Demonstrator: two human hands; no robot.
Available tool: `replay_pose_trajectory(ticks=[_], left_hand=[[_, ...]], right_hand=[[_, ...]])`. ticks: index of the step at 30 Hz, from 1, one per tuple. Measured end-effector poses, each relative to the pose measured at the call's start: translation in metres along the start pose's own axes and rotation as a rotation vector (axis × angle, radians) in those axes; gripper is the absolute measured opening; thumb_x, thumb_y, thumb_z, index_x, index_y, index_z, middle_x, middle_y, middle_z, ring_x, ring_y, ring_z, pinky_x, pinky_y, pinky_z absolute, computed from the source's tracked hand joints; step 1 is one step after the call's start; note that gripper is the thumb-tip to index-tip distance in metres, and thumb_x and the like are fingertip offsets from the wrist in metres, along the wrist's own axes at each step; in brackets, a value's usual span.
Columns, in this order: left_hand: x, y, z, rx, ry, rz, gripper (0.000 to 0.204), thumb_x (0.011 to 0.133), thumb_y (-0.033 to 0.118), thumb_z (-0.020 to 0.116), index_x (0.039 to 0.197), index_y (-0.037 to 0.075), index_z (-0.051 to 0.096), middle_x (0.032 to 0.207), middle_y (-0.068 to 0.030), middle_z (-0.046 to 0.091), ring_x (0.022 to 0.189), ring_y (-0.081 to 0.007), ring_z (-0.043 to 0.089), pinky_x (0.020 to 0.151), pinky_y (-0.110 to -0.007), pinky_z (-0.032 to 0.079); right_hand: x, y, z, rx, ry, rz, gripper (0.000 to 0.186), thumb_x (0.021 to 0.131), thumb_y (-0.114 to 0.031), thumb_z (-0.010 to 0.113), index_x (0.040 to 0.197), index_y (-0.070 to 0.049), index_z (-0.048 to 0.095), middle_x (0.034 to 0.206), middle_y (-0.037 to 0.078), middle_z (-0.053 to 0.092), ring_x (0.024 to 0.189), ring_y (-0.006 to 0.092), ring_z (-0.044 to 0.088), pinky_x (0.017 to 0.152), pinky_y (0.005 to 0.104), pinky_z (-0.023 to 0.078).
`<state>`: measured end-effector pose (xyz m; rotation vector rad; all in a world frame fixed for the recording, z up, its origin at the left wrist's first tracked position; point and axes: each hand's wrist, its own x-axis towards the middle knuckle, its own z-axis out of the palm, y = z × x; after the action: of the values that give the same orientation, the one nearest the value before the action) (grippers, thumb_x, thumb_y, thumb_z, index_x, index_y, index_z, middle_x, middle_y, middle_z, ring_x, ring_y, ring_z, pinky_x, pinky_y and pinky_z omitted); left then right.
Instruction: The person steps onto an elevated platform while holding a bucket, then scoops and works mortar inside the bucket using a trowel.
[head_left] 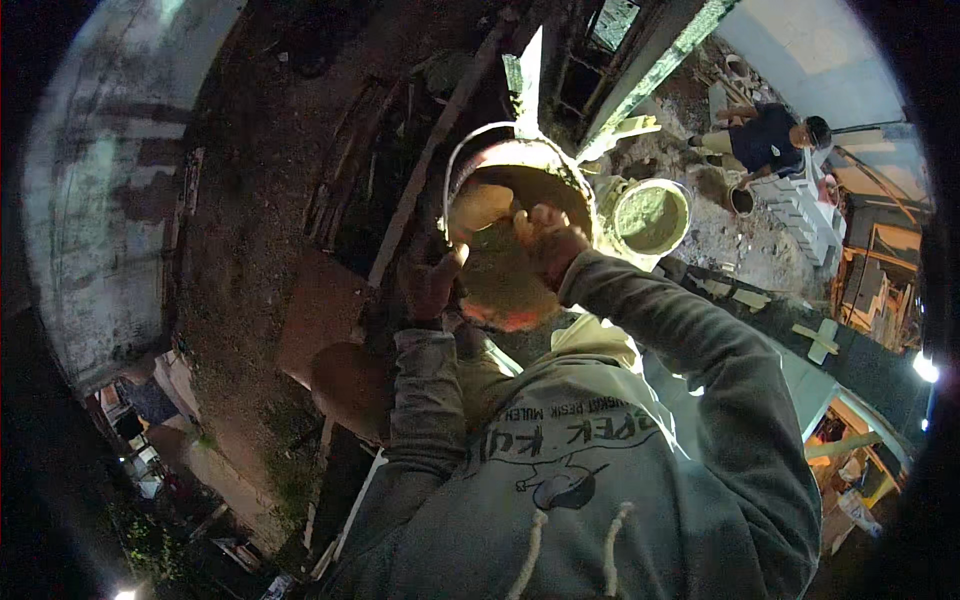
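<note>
A round bucket with a raised wire handle stands tilted in front of me, with grey-brown wet mix inside. On its left rim lies my left hand, closed with the thumb up over the edge. My right hand reaches inside over the mix, its fingers curled. A pale, rounded patch shows beside those fingers; I cannot tell whether it is a tool blade or the bucket's lit wall. What the right fingers hold is hidden.
A second bucket filled with grey mix stands just right. Pale timber posts rise ahead. Far right, another person bends by a small bucket and stacked pale blocks. A wall is at far left, above dark ground.
</note>
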<state>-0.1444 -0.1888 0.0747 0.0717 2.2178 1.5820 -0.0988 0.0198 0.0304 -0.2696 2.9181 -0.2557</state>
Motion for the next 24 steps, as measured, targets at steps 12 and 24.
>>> replay_pose_trajectory(ticks=[12, 24], left_hand=[[0.006, -0.016, 0.009, -0.157, -0.029, 0.064, 0.060, 0.076, 0.026, 0.067, 0.125, 0.005, 0.041, 0.114, -0.0129, 0.054, 0.099, -0.0278, 0.055, 0.085, -0.039, 0.045], [0.003, 0.029, 0.035, -0.450, 0.190, 0.078, 0.023, 0.071, 0.020, 0.070, 0.084, 0.004, 0.061, 0.079, -0.0071, 0.062, 0.065, -0.0153, 0.060, 0.058, -0.031, 0.050]], right_hand=[[-0.030, 0.039, -0.024, -0.131, -0.146, -0.262, 0.027, 0.076, -0.015, 0.050, 0.098, 0.000, 0.048, 0.079, 0.015, 0.051, 0.070, 0.0272, 0.055, 0.054, 0.0347, 0.048], [-0.048, 0.049, -0.013, -0.036, -0.452, -0.220, 0.048, 0.080, -0.015, 0.045, 0.124, 0.003, 0.037, 0.079, 0.021, 0.056, 0.068, 0.0333, 0.060, 0.053, 0.0397, 0.050]])
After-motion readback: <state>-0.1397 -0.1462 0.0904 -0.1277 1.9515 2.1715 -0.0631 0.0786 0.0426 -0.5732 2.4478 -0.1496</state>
